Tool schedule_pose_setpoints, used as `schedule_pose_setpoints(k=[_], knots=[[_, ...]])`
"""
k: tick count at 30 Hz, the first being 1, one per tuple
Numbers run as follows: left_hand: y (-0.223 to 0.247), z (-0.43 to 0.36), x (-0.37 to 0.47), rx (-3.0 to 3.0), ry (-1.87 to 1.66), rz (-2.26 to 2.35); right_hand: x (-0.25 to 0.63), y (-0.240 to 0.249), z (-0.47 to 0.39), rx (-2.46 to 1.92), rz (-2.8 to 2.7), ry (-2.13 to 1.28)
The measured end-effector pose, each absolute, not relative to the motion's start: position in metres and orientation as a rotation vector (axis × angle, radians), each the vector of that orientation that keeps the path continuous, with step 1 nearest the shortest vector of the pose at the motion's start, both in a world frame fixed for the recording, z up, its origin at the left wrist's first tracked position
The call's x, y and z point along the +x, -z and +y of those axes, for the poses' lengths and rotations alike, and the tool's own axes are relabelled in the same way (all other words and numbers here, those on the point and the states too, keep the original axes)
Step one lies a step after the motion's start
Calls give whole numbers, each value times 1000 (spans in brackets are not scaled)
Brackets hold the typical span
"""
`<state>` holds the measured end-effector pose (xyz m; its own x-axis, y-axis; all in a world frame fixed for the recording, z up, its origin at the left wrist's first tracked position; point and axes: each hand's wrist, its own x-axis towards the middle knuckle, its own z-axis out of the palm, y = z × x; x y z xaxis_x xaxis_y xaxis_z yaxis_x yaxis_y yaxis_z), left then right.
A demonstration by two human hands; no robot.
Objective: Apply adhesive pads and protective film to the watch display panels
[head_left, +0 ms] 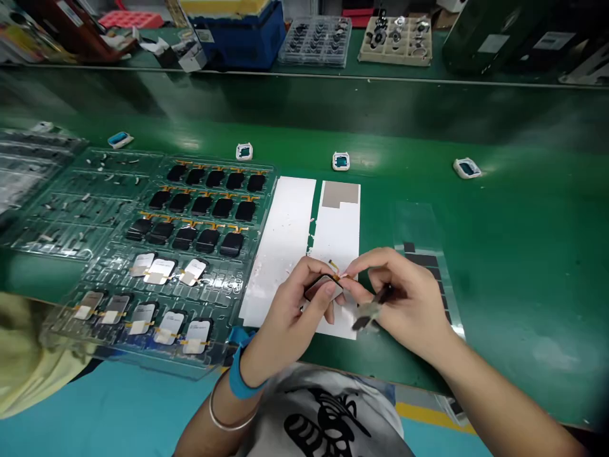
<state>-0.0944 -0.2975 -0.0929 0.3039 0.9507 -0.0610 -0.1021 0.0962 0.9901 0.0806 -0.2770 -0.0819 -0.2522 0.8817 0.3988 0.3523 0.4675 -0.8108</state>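
Observation:
My left hand (pixel 302 304) grips a small display module (pixel 323 287) with a dark rim and rounded corners, thumb across its face. An orange flex cable (pixel 334 266) sticks up from the module's top edge. My right hand (pixel 404 298) is closed, its thumb and index finger pinching at the cable beside the module; a tiny white bit shows at the fingertips. Tucked in the same hand is a flat dark-and-grey metal tool (pixel 368 314), blurred, its exact kind unclear. Beneath both hands lie two white strips (pixel 290 222), the right one with a grey-brown patch (pixel 340 193).
Left of the hands, a clear plastic tray (pixel 223 266) holds rows of black and white-backed display modules. Several small white frames (pixel 340 161) lie along the back. A clear sheet with dark stickers (pixel 428 260) is at right. Boxes and parts trays (pixel 314 41) fill the shelf.

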Motion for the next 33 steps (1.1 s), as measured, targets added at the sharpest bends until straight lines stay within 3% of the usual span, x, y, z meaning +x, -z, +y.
schedule_pose_setpoints(k=[5, 15, 18, 22, 27, 33], knots=[[99, -296, -94, 1234, -1008, 967, 86, 90, -278, -934, -2054, -231], [98, -300, -97, 1517, -1013, 1183, 76, 101, -285, -972, -2149, -40], [100, -301, -96, 1483, -1044, 1168, 76, 94, -278, -1083, -2050, -264], [101, -303, -94, 1296, -1055, 1001, 79, 88, -263, -1327, -1706, -912], [103, -305, -93, 1187, -1058, 966, 76, 86, -257, -1150, -1376, -1703], [106, -306, -93, 1162, -1013, 970, 76, 88, -260, -1038, -1282, -1807]])
